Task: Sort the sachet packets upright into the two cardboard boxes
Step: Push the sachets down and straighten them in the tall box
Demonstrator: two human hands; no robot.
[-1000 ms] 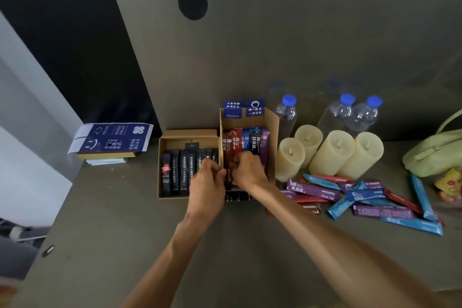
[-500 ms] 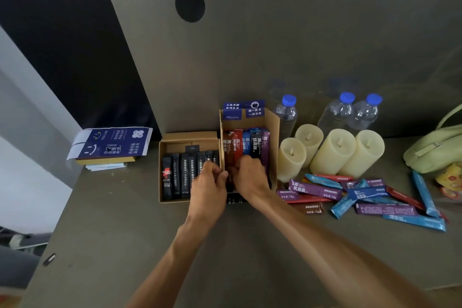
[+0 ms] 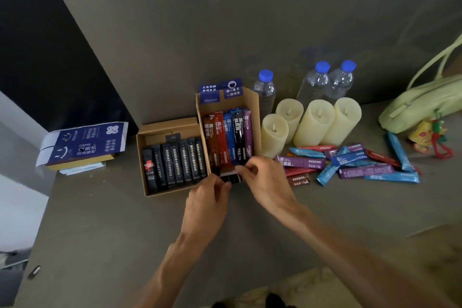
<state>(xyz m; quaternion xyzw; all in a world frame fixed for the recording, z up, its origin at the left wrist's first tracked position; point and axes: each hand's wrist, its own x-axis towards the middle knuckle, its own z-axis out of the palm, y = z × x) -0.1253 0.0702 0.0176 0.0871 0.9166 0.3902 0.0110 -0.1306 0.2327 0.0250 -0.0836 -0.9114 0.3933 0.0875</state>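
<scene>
Black, and only partly in view, a dark sachet [image 3: 231,178] lies crosswise between both hands at the near edge of the taller box [image 3: 252,102] — its long axis runs left to right, not on end like the coloured row [image 3: 228,137] behind it. The left hand [image 3: 208,195] pinches its left end with curled fingers; the right hand [image 3: 265,182] pinches the right end. The lower box [image 3: 172,124] of black sachets [image 3: 175,165] stands just to the left, nearer the left hand — likely its home, once the packet is turned upright. Loose sachets [image 3: 350,160] lie to the right on the tabletop [image 3: 100,232].
</scene>
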